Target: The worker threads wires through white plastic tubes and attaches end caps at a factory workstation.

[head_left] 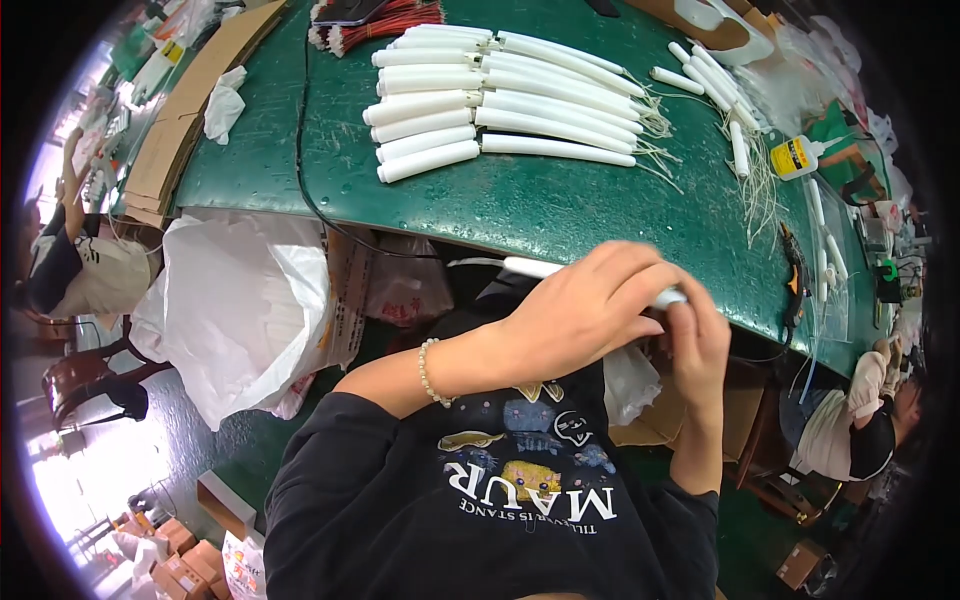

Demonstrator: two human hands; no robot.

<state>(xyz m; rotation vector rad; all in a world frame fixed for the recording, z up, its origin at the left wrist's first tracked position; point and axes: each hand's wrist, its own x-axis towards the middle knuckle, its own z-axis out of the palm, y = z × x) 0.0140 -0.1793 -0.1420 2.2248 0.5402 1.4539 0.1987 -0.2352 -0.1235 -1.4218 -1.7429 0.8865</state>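
Over the table's near edge my left hand (pixel 575 305) is closed around a white tube (pixel 530 266), part of which sticks out past the hand toward the left. My right hand (pixel 700 335) pinches at the other end, where a pale, bluish-white tip shows between the fingers. Most of the tube is hidden by my hands. Beyond them, a neat stack of white tubes (pixel 560 147) lies on the green table (pixel 400 215), thicker pieces on the left and slimmer ones on the right. Thin pale wires (pixel 655 165) trail from their right ends.
Loose white tubes with wires (pixel 715 80) lie at the far right, near a yellow-labelled glue bottle (pixel 795 157) and orange-black pliers (pixel 793 270). Red wire bundles (pixel 385 28) sit at the back. A white plastic bag (pixel 235 310) stands left. Co-workers sit on both sides.
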